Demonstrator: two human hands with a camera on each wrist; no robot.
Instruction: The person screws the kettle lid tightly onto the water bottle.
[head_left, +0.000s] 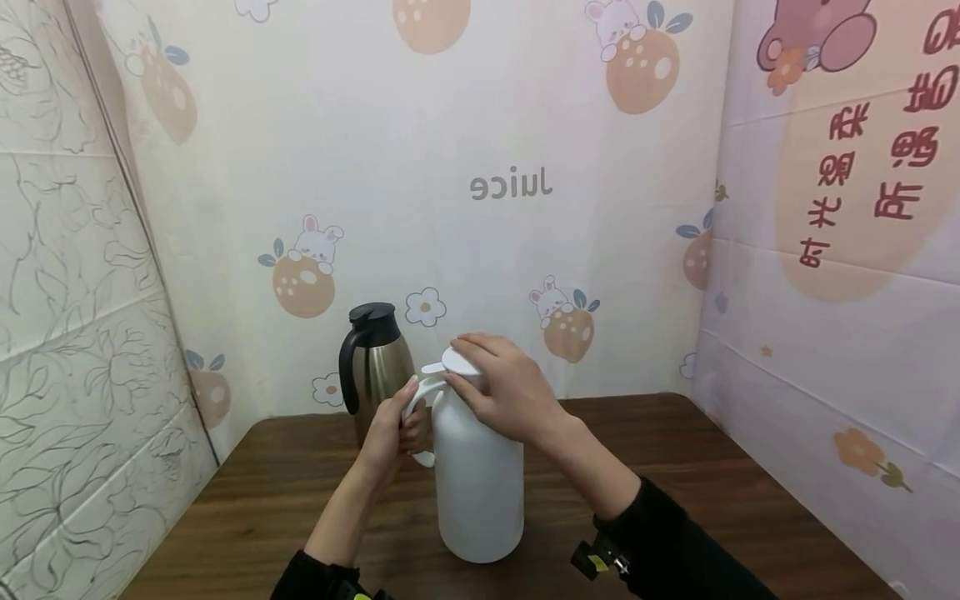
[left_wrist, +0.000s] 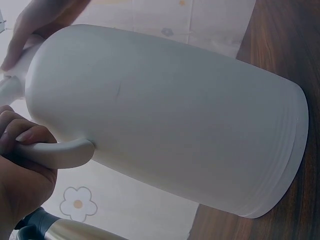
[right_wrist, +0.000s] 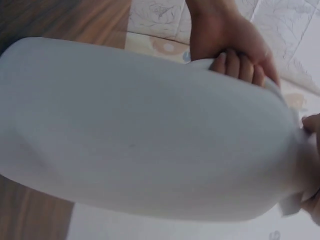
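A white thermos jug (head_left: 480, 492) stands upright on the wooden table. My left hand (head_left: 393, 429) grips its curved handle (left_wrist: 60, 154), with the fingers wrapped round it in both wrist views. Over the top, my right hand (head_left: 519, 390) holds the white lid (head_left: 460, 363), its thumb and fingers on opposite sides. Part of the lid is hidden under that hand. The right wrist view shows the jug's smooth body (right_wrist: 145, 135) large, with right-hand fingers (right_wrist: 312, 122) at the neck end.
Behind and left of the white jug stands a steel thermos jug (head_left: 384, 367) with a black lid and handle, close to my left hand. The brown table (head_left: 637, 450) backs onto a patterned cloth (head_left: 360, 158), with cloth hanging at both sides too.
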